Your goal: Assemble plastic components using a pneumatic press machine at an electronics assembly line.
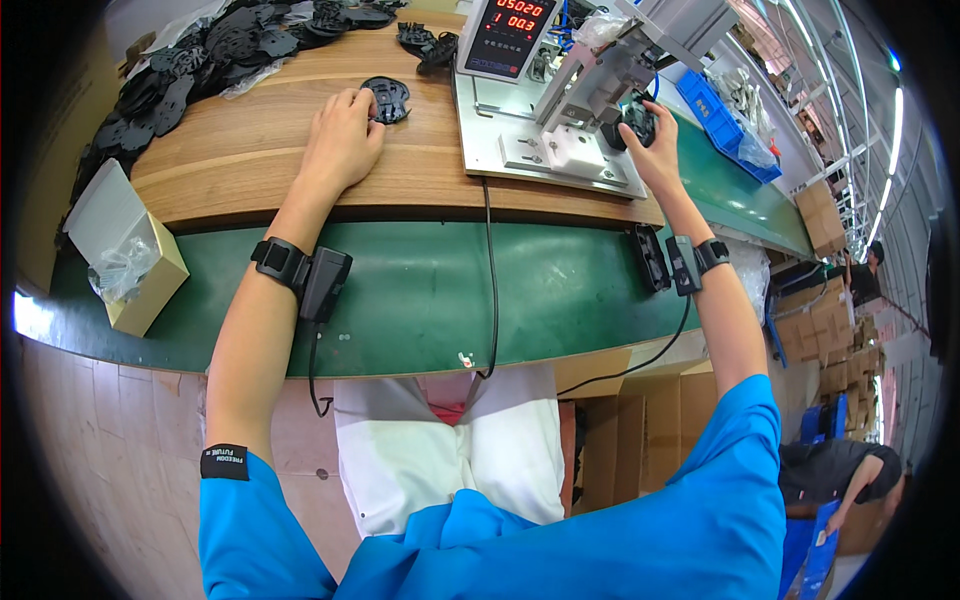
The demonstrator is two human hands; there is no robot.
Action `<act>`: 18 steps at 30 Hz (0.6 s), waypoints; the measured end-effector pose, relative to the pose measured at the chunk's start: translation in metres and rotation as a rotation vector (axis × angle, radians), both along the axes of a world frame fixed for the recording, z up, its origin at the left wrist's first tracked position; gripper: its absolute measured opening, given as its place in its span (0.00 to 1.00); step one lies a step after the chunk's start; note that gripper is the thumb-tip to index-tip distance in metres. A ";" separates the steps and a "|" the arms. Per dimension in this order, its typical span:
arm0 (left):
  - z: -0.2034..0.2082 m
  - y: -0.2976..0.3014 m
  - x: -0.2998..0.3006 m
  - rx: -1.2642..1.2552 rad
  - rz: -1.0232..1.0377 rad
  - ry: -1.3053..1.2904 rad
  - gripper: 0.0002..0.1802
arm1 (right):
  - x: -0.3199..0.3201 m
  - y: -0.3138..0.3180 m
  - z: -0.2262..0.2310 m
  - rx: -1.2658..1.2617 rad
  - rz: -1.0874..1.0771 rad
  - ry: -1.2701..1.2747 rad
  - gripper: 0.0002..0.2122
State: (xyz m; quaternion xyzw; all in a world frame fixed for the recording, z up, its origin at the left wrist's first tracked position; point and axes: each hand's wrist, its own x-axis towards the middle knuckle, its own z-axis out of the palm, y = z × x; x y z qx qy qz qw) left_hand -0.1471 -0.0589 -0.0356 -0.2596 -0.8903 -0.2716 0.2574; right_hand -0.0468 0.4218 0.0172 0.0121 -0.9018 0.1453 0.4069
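My left hand [345,138] rests over the wooden board, its fingers curled and closed on the left edge of a flat, rounded black plastic part [390,99]. Farther right, my right hand [656,148] grips a dark, rounded plastic part [641,117] between thumb and fingers. That part is beside the metal bench press [590,100], at the right of its head; whether it touches the press I cannot tell. A white control box [508,38] with a red lit display stands at the left of the press on the same metal base plate [490,155].
Many black plastic parts [170,85] lie heaped at the far left, with a few more [430,45] near the control box. An open carton [150,265] holding clear plastic stands at left. A blue bin [725,125] is at right. A cable [492,270] hangs over the green table edge.
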 end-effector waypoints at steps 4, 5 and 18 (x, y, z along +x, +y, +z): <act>-0.001 -0.004 0.003 -0.001 0.015 -0.010 0.09 | -0.017 -0.023 -0.005 -0.036 0.061 -0.059 0.32; 0.000 -0.003 0.004 -0.002 0.014 -0.010 0.09 | -0.019 -0.025 -0.007 -0.051 0.065 -0.058 0.34; -0.002 -0.001 0.004 0.012 0.004 0.019 0.09 | -0.033 -0.009 -0.018 -0.165 -0.003 -0.190 0.39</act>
